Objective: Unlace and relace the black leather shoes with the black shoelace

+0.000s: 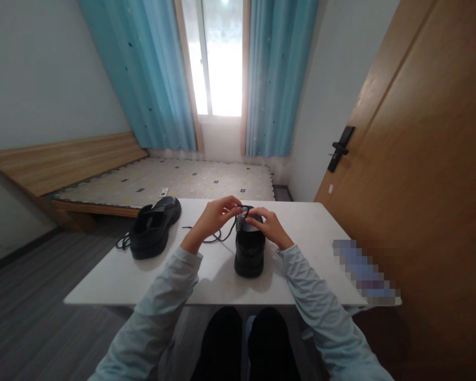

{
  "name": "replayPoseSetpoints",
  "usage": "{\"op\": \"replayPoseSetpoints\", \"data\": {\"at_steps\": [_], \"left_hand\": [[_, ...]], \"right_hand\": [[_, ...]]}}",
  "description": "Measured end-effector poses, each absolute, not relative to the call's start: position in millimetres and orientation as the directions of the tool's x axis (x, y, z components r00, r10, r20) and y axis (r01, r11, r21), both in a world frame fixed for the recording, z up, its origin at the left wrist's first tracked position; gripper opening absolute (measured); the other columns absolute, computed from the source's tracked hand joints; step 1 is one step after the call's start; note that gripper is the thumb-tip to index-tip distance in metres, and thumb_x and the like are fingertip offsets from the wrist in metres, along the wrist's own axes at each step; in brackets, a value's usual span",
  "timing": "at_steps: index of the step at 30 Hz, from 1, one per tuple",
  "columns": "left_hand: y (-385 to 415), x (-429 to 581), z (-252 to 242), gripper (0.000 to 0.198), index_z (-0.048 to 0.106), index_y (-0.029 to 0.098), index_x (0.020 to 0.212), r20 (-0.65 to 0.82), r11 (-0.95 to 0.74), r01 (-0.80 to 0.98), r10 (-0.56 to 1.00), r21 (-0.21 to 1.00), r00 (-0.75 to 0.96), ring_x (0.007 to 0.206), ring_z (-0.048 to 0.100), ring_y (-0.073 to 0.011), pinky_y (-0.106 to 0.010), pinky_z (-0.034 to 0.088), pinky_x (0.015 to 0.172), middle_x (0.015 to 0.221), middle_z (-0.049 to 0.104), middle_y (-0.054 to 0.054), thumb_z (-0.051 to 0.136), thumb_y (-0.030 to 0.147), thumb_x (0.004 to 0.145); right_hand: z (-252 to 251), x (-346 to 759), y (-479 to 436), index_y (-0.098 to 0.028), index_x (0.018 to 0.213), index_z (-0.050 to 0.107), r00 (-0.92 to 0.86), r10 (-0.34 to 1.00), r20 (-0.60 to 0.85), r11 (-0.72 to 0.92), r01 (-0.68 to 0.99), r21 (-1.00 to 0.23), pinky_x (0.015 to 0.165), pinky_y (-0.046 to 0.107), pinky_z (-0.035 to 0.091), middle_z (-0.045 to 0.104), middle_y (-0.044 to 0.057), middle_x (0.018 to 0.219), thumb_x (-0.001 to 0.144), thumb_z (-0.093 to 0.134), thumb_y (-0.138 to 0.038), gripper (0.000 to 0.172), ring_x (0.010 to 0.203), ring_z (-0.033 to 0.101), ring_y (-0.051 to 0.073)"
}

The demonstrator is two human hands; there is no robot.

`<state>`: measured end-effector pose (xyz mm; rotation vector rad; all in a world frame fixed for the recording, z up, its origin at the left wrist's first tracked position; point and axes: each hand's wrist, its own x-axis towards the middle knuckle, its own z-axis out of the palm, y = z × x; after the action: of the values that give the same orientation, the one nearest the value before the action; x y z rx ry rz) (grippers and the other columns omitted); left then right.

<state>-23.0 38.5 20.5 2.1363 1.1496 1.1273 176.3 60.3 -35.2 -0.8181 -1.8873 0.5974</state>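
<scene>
A black lace-up shoe (249,254) stands on the white table in front of me, heel toward me. My left hand (222,212) is at the left of its front part, thumb and fingers pinched on the black shoelace (235,226). My right hand (267,223) reaches over the shoe's upper from the right, its fingers closed around the lacing area on the lace. One lace end trails in loops across the table to the left. The exact hold of the right fingertips is partly hidden.
The other black shoe (153,227) sits at the table's left side, its lace hanging by the edge. Beyond the white table (301,275) is a bed (206,180). A wooden door (420,159) stands at the right, near a blurred patch (365,272) on the table's edge.
</scene>
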Motion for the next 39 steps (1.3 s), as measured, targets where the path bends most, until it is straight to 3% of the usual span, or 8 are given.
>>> {"op": "replayPoseSetpoints", "data": {"at_steps": [7, 11, 13, 17, 21, 28, 35, 39], "left_hand": [[50.8, -22.4, 14.3, 0.029, 0.064, 0.015, 0.087, 0.457, -0.514, 0.396, 0.858, 0.761, 0.234, 0.075, 0.066, -0.0174, -0.03, 0.053, 0.073, 0.077, 0.07, -0.006, 0.059, 0.043, 0.08], [53.2, -24.2, 5.9, 0.029, 0.064, 0.014, 0.085, 0.455, -0.504, 0.372, 0.863, 0.779, 0.219, 0.072, 0.066, -0.0166, -0.029, 0.052, 0.07, 0.076, 0.07, -0.006, 0.058, 0.043, 0.08], [53.9, -25.2, 3.6, 0.031, 0.064, 0.014, 0.086, 0.453, -0.495, 0.375, 0.869, 0.784, 0.199, 0.072, 0.066, -0.0168, -0.028, 0.052, 0.069, 0.076, 0.07, -0.006, 0.058, 0.044, 0.08], [55.5, -31.4, 3.5, 0.027, 0.065, 0.016, 0.086, 0.434, -0.416, 0.54, 0.895, 0.732, 0.102, 0.073, 0.067, -0.0183, -0.03, 0.051, 0.072, 0.076, 0.071, -0.006, 0.055, 0.041, 0.081], [56.4, -37.7, 0.8, 0.019, 0.067, 0.019, 0.081, 0.339, -0.271, 0.783, 0.937, 0.559, 0.082, 0.077, 0.068, -0.0209, -0.033, 0.05, 0.077, 0.08, 0.072, -0.006, 0.056, 0.034, 0.08], [51.8, -20.5, -9.0, 0.034, 0.06, 0.021, 0.116, 0.522, -0.584, 0.631, 0.794, 0.512, 0.312, 0.104, 0.063, -0.0197, -0.034, 0.047, 0.094, 0.113, 0.068, -0.006, 0.057, 0.035, 0.084], [54.1, -11.0, -13.1, 0.013, 0.068, 0.021, 0.09, 0.608, -0.682, 0.635, 0.69, 0.363, 0.393, 0.081, 0.065, -0.0169, -0.029, 0.048, 0.081, 0.086, 0.071, -0.004, 0.062, 0.03, 0.084], [56.8, -12.5, -17.6, 0.014, 0.065, 0.019, 0.086, 0.635, -0.629, 0.644, 0.722, 0.436, 0.276, 0.078, 0.064, -0.0157, -0.028, 0.049, 0.077, 0.084, 0.07, -0.003, 0.057, 0.031, 0.086]], "right_hand": [[-34.1, 174.6, 58.8, -0.019, 0.088, 0.058, -0.267, 0.839, 0.474, 0.51, 0.085, -0.856, 0.081, 0.034, 0.05, 0.073, 0.005, 0.086, 0.085, 0.058, -0.042, 0.023, 0.084, 0.068, 0.018], [-36.4, 173.2, 59.9, -0.02, 0.099, 0.059, -0.255, 0.844, 0.472, 0.514, 0.13, -0.848, 0.084, 0.035, 0.05, 0.073, 0.004, 0.085, 0.071, 0.074, -0.037, 0.036, 0.086, 0.069, 0.02], [-36.8, 173.0, 60.9, -0.019, 0.095, 0.063, -0.266, 0.829, 0.492, 0.538, 0.142, -0.831, 0.084, 0.035, 0.05, 0.073, 0.004, 0.085, 0.073, 0.071, -0.036, 0.029, 0.084, 0.069, 0.02], [-35.1, 175.9, 62.3, -0.019, 0.093, 0.07, -0.241, 0.797, 0.554, 0.6, 0.215, -0.77, 0.085, 0.034, 0.049, 0.072, 0.005, 0.089, 0.082, 0.06, -0.031, 0.019, 0.084, 0.066, 0.018], [-35.0, 178.7, 63.2, -0.02, 0.101, 0.07, -0.209, 0.787, 0.581, 0.617, 0.303, -0.726, 0.082, 0.033, 0.049, 0.072, 0.004, 0.087, 0.089, 0.048, -0.026, 0.026, 0.081, 0.065, 0.017], [-34.1, 167.6, 59.0, -0.022, 0.112, 0.059, -0.208, 0.782, 0.587, 0.618, 0.371, -0.693, 0.089, 0.036, 0.047, 0.073, 0.003, 0.09, 0.089, 0.051, -0.022, 0.025, 0.09, 0.068, 0.019], [-27.4, 162.0, 52.0, -0.021, 0.105, 0.058, -0.188, 0.803, 0.566, 0.592, 0.362, -0.72, 0.081, 0.032, 0.048, 0.073, 0.004, 0.09, 0.087, 0.054, -0.025, 0.019, 0.087, 0.069, 0.019], [-30.2, 158.6, 53.2, -0.02, 0.106, 0.057, -0.18, 0.827, 0.532, 0.558, 0.371, -0.742, 0.08, 0.031, 0.048, 0.072, 0.003, 0.086, 0.088, 0.054, -0.029, 0.02, 0.084, 0.068, 0.018]]}}
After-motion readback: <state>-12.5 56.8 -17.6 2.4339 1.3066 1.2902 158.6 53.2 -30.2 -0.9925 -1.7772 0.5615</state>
